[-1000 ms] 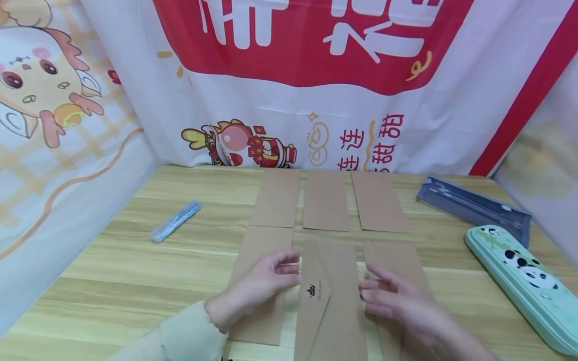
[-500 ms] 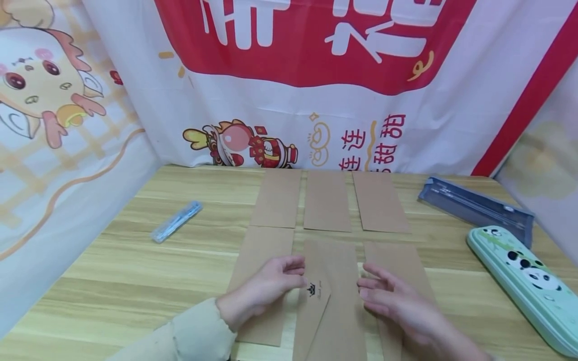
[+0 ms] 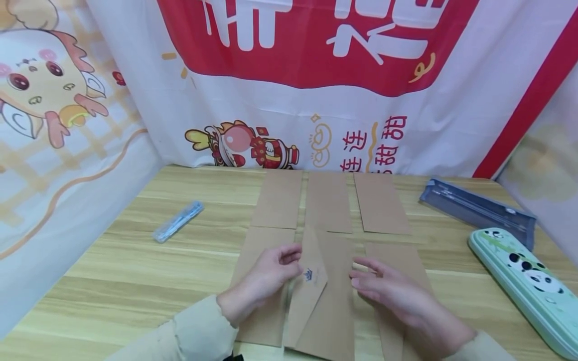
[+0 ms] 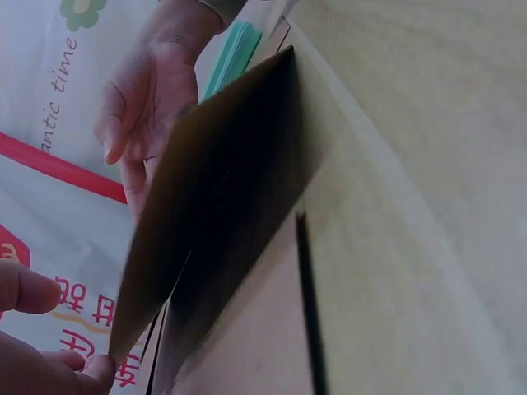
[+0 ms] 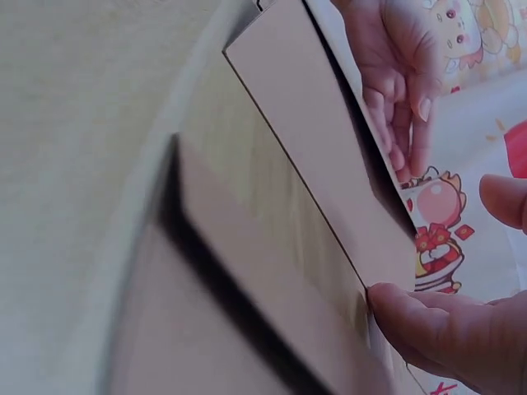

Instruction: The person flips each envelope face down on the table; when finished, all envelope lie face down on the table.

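A brown kraft envelope [image 3: 336,291], flap side up with a small dark crown print, is tilted between my hands. My left hand [image 3: 264,276] is at its left edge, and in the left wrist view the fingertips [image 4: 100,370] touch the raised edge while the thumb stays apart. On the opposite side my right hand [image 3: 393,291] has its fingertips [image 5: 383,296] at the right edge, thumb held away. The envelope's underside shows dark in the left wrist view. Under my left hand lies another brown envelope [image 3: 259,323]; one more [image 3: 402,255] lies under my right.
Along the back lie three brown envelopes, left [image 3: 277,200], middle [image 3: 327,200] and right [image 3: 384,205]. A clear blue slim case [image 3: 178,221] is at the left. At the right are a dark blue zip pouch [image 3: 478,210] and a mint panda pencil case [image 3: 524,281].
The middle envelope has shifted away from me and tilted, its left side rising and its near edge coming into view. My right hand has moved slightly left, my left hand slightly right.
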Demonstrator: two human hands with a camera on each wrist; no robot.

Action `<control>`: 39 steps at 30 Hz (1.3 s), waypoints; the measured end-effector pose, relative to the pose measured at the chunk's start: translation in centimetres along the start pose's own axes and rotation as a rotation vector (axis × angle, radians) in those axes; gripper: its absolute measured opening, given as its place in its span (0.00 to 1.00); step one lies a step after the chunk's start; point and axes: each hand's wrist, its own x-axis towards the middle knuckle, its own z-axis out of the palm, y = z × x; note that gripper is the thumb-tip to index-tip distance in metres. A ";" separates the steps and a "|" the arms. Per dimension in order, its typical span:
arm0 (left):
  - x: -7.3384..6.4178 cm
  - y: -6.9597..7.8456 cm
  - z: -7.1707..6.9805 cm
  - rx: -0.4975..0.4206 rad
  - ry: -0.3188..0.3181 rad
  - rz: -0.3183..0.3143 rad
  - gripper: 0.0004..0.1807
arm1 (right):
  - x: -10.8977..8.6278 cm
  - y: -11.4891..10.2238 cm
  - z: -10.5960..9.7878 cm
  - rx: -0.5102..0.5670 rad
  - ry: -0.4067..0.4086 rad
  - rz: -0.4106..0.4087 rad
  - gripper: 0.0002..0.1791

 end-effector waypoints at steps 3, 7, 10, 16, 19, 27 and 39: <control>0.1 0.0 -0.3 0.007 0.031 0.033 0.31 | 0.6 -0.4 0.5 0.004 -0.014 -0.001 0.41; 0.0 0.2 -0.9 0.032 0.067 0.056 0.32 | 1.4 -0.8 1.1 0.011 -0.037 -0.008 0.42; -0.1 0.5 -1.2 0.039 0.093 0.067 0.32 | 1.9 -1.0 1.7 0.026 -0.046 -0.007 0.42; -0.7 1.9 -1.3 0.031 0.126 0.119 0.29 | 2.9 -1.2 3.0 0.052 -0.069 -0.011 0.42; -0.9 2.5 -1.3 0.051 0.112 0.148 0.28 | 3.3 -1.3 3.6 0.078 -0.076 -0.008 0.41; -0.8 3.2 -0.9 0.100 0.044 0.209 0.27 | 3.8 -1.2 4.1 0.107 -0.074 0.003 0.41; -0.1 4.1 0.3 0.272 -0.030 0.303 0.25 | 3.5 -0.9 3.8 0.130 -0.106 0.003 0.41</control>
